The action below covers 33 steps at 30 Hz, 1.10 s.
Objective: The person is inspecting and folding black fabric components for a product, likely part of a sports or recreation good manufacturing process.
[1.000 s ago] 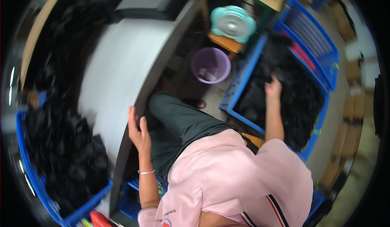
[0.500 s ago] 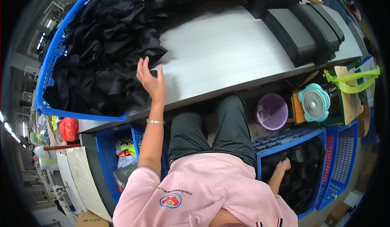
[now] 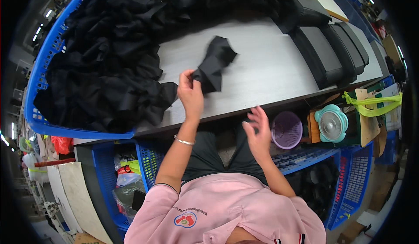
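1. Pinched between thumb and fingers of left hand (image 3: 191,100): near end of one black fabric piece (image 3: 216,62).
2. Location of piece: over white tabletop (image 3: 257,69), right of black cloth heap (image 3: 109,65) in blue basket (image 3: 78,132); contact with surface not possible to tell.
3. At right hand (image 3: 260,137): grip open, nothing held, fingers loosely spread, near table's front edge and purple bin (image 3: 290,125).
4. Farther right on tabletop: black-and-grey pieces (image 3: 321,51), set side by side. Beside bin, lower: teal fan (image 3: 332,124).

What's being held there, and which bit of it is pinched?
The left grip pinches a black, cloth-like piece by its left edge; the right grip looks empty.
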Tool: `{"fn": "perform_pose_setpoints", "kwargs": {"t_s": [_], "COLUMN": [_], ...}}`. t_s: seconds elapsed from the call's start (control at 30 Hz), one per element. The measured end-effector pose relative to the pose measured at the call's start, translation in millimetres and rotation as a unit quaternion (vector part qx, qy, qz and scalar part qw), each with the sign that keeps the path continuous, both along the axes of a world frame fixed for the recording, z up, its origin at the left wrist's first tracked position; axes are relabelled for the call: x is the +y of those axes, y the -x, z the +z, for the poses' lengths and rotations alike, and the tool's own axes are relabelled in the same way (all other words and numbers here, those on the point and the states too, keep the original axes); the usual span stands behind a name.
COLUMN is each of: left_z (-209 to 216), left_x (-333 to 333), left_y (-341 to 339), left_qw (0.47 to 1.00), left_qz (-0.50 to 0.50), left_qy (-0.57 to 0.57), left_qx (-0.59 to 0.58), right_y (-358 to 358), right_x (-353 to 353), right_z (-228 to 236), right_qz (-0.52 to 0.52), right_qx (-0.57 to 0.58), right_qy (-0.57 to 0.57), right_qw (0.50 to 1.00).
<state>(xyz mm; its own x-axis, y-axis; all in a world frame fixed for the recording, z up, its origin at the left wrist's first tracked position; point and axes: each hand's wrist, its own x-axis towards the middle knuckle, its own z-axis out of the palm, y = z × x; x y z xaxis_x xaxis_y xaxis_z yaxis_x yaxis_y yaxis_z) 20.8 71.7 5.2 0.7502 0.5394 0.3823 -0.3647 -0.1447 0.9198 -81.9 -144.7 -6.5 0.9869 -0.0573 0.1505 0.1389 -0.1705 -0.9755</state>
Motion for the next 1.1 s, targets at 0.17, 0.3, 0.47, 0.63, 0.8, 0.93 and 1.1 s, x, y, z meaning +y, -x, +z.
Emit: {"fn": "perform_pose_setpoints", "kwargs": {"t_s": [0.17,0.3,0.47,0.63,0.8,0.93,1.1], "left_z": [10,10,19,32,52,53,42], "left_x": [-58,-57,-50,-51,-76,-113,-126], "left_y": [58,78,83,66,81,126,163], "left_qw": [0.945,0.949,0.945,0.946,0.940,0.902,0.898], "left_qz": [-0.135,-0.082,0.107,-0.062,-0.199,-0.342,-0.402], "left_qy": [0.291,0.285,-0.309,-0.310,-0.264,-0.255,-0.179], "left_qx": [0.071,0.108,-0.013,-0.073,-0.082,-0.070,0.003], "right_y": [-51,-62,-50,-2,15,-33,-88], "right_x": [50,34,22,29,15,-16,6], "right_z": [40,47,50,54,15,-8,-5], "right_qz": [-0.019,-0.083,-0.017,-0.055,-0.009,0.032,-0.039], "right_qx": [-0.151,-0.300,-0.355,-0.395,-0.204,0.090,0.182], "right_qy": [0.119,0.309,0.417,0.340,0.283,-0.166,-0.547], "right_qw": [0.981,0.899,0.837,0.852,0.937,0.981,0.816]}}
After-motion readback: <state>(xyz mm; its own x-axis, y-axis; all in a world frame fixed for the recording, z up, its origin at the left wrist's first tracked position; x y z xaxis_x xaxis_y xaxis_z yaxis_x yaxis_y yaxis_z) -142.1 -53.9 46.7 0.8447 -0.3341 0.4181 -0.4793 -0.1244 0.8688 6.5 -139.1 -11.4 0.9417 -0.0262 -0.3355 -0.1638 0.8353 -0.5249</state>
